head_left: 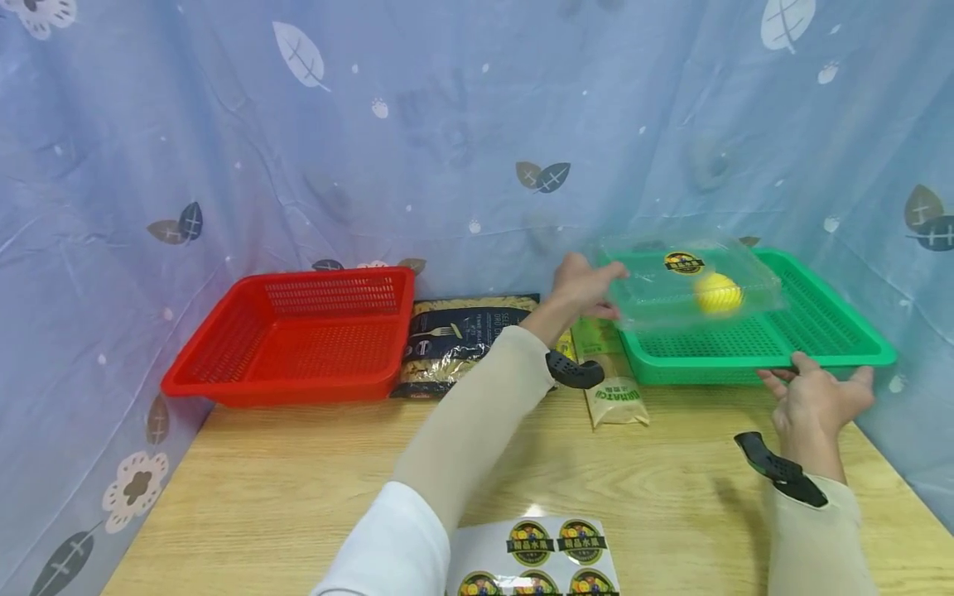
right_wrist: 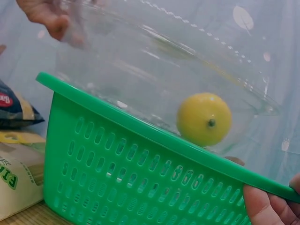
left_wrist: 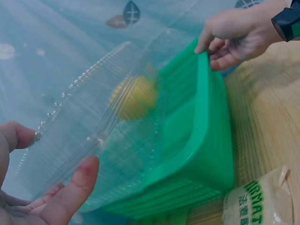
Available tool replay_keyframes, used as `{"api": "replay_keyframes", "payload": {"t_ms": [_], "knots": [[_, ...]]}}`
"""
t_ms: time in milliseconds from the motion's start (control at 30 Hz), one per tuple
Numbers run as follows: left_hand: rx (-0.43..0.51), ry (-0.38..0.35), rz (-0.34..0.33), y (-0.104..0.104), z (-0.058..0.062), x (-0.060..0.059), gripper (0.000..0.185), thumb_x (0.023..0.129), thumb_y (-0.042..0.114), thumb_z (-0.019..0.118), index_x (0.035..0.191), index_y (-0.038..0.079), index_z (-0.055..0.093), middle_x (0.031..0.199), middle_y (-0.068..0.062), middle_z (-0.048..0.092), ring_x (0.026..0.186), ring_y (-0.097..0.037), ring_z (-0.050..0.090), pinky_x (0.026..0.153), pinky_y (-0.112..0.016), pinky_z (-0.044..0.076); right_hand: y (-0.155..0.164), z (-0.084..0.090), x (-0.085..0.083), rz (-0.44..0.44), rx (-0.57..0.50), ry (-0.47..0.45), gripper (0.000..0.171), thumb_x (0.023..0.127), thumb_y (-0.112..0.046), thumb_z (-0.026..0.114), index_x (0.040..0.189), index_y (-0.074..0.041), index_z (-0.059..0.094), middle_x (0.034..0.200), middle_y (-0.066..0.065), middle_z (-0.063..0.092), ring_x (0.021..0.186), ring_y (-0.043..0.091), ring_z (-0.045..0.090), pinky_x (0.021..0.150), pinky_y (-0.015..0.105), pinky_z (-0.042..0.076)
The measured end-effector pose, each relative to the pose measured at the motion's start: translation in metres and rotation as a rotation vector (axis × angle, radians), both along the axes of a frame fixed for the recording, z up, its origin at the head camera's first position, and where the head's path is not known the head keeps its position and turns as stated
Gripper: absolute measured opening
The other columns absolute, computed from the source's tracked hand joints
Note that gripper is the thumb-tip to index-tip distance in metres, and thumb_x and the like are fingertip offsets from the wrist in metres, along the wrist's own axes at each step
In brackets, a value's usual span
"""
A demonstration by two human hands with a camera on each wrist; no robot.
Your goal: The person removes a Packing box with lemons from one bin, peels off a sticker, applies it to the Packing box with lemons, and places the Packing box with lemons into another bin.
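Note:
My left hand [head_left: 584, 288] pinches the left end of a clear plastic fruit box [head_left: 644, 290] with a round sticker [head_left: 684, 263] on its lid. Inside the box lies one yellow lemon [head_left: 718, 294], its stem end showing in the right wrist view. The box hangs tilted over the green basket [head_left: 708, 365]; whether it touches the basket is hard to tell. At the basket's front rim is my right hand [head_left: 818, 406], gripping the rim with the thumb on top, as the left wrist view shows.
A red basket [head_left: 283, 391] stands at the left. Between the baskets lie a dark pasta bag [head_left: 462, 339] and a green-and-beige packet [head_left: 617, 393]. A sheet of round stickers [head_left: 484, 550] lies at the table's front. A blue patterned curtain [head_left: 447, 149] hangs behind.

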State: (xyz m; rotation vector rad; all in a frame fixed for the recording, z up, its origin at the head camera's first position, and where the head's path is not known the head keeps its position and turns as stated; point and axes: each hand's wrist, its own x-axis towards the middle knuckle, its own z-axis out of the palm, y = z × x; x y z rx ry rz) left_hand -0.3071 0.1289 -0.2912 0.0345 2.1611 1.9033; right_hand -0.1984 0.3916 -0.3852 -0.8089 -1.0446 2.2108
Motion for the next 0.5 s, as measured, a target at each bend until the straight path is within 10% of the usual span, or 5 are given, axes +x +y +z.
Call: {"api": "replay_keyframes", "payload": {"t_ms": [167,500], "knots": [[0.036,0.008,0.017,0.014,-0.004,0.000,0.044,0.090,0.021,0.076,0.065,0.009,0.041,0.096,-0.017,0.062,0.059,-0.030,0.071,0.056,-0.030,0.060,-0.001,-0.001,-0.001,-0.007,-0.018,0.012,0.093,0.100,-0.004,0.056,0.158,-0.048,-0.003,0.165,-0.014,-0.008,0.071,0.018,0.059,0.060,0.035,0.061],[-0.139,0.008,0.083,0.052,-0.013,0.005,0.031,0.090,0.027,0.077,0.079,0.006,0.058,0.052,-0.008,0.051,0.052,-0.027,0.069,0.055,-0.033,0.060,0.001,-0.001,0.000,-0.016,-0.030,0.035,0.093,0.100,-0.004,0.056,0.158,-0.048,-0.002,0.165,-0.013,-0.007,0.056,0.024,0.047,0.061,0.036,0.061]]}}
